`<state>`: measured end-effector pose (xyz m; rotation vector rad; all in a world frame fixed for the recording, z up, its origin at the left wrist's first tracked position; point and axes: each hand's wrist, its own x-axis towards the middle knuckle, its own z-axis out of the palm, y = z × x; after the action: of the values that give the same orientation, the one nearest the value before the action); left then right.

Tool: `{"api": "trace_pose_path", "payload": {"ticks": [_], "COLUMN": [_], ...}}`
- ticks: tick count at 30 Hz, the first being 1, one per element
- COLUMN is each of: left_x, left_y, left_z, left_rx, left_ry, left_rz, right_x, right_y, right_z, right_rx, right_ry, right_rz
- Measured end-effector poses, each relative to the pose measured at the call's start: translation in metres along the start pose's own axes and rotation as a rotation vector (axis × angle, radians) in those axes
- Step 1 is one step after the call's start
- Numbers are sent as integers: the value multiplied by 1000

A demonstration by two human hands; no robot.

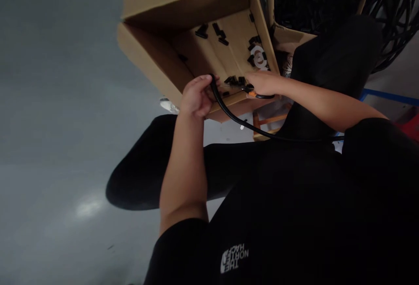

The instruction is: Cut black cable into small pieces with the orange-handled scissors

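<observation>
My left hand (196, 97) is closed around a black cable (229, 112) at the near edge of an open cardboard box (147, 60). The cable runs from that hand down and right across my lap. My right hand (263, 83) rests at the box's near right edge, fingers pinched on the cable's end near a small orange part (251, 94). Several small black plastic clips (220, 33) lie scattered on the box floor, and a white ring-shaped piece (259, 58) lies by its right wall.
A second cardboard box (288, 36) filled with dark parts stands at the upper right, beside a heap of coiled black cables (396, 10). My legs in black trousers (147, 176) spread under the box. Grey floor (49, 101) lies to the left. A blue strip (389, 96) crosses the right side.
</observation>
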<state>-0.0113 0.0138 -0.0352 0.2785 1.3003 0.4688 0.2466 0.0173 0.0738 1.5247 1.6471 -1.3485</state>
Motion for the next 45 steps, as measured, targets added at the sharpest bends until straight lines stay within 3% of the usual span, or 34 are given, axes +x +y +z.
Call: {"api": "trace_pose_path", "payload": {"ticks": [6,16,20,25,32,39,45], "left_x": [2,-1,-10,-30,-30,-13,-1], "left_y": [-1,-13,-15,-1,23,8,1], "left_z": [6,18,28,43,26,15,7], "left_rx": [-10,76,153,156,112,14,15], "left_ry": [-127,-113,-121,-218,-241,-2,-49], "left_rz": [76,84,165,90,-12,25,66], "right_x": [-2,1,5,10,9,7,-2], "right_y": [-14,-11,-6,-3,-1,7,-5], "right_z": [-1,-5,-1,3,-3,-1,-3], "right_rx": [61,89,124,172,114,66,31], "right_ry": [31,138,125,145,200,72,-11], "right_rz": [-21,83,29,-65,-46,-3,-16]}}
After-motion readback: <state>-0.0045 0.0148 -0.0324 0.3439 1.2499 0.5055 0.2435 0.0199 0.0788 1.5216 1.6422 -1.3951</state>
